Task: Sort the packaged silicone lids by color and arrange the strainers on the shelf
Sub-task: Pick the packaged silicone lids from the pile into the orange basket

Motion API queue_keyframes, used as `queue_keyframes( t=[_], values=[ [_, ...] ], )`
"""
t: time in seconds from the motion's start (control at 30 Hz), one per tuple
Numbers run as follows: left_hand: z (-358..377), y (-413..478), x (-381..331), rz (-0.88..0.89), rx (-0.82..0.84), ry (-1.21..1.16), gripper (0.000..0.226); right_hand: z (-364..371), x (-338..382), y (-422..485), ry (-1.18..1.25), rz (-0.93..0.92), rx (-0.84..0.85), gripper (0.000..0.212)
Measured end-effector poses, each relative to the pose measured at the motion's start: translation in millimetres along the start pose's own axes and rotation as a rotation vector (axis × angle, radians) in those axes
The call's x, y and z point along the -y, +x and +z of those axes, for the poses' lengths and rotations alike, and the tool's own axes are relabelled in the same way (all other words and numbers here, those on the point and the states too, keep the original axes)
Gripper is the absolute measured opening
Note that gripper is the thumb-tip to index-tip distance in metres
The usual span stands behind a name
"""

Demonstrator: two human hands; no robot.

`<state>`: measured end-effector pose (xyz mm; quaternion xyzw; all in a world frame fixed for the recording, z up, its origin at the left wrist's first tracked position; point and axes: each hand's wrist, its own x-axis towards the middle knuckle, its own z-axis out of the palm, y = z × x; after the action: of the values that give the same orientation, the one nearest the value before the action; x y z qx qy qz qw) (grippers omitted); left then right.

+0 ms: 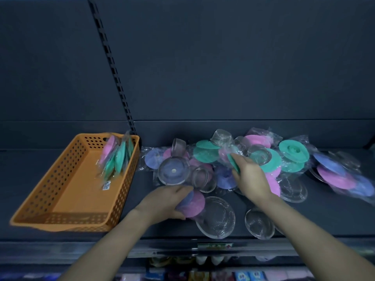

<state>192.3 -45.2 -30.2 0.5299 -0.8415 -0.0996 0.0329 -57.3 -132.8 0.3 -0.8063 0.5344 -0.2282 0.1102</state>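
A heap of packaged silicone lids in green, pink and purple lies on the dark shelf, mixed with metal mesh strainers. My left hand grips a pack of pink and purple lids near the shelf's front. My right hand pinches a green lid pack in the middle of the heap. Two flat strainers lie at the front edge. An orange perforated basket on the left holds green and pink lid packs leaning against its right wall.
A slotted upright rail runs up the dark back panel behind the basket. Below the shelf edge with its price tag, a lower shelf holds coloured packaged goods.
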Motion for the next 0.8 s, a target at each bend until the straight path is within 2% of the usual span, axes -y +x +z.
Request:
queue_keyframes(
  t=[0.1,0.17,0.3,0.43,0.6,0.8],
  values=[
    [-0.3,-4.4,-3.3,0.127,-0.208,0.064,0.071,-5.0,-1.3,-1.0,0.008,0.002,-0.052,0.043],
    [-1.8,-5.0,-4.2,0.05,-0.284,0.008,0.065,-6.9,-2.3,-1.9,0.061,0.034,-0.092,0.043],
    [-5.8,4.7,-0.7,-0.113,-0.289,-0.046,0.057,-15.9,1.4,-0.4,0.165,0.08,-0.207,0.034],
    [-24.9,9.7,1.5,-0.174,-0.384,-0.268,0.013,-25.2,9.6,5.2,0.311,0.162,-0.335,0.032],
    [-56.4,7.4,7.8,-0.28,-0.625,-0.376,0.011,-32.4,21.9,18.9,0.475,0.315,-0.413,0.037],
    [-69.9,2.4,10.2,-0.417,-0.821,-0.431,0.017,-31.9,50.9,35.6,0.754,0.384,-0.421,0.013]
  ],
)
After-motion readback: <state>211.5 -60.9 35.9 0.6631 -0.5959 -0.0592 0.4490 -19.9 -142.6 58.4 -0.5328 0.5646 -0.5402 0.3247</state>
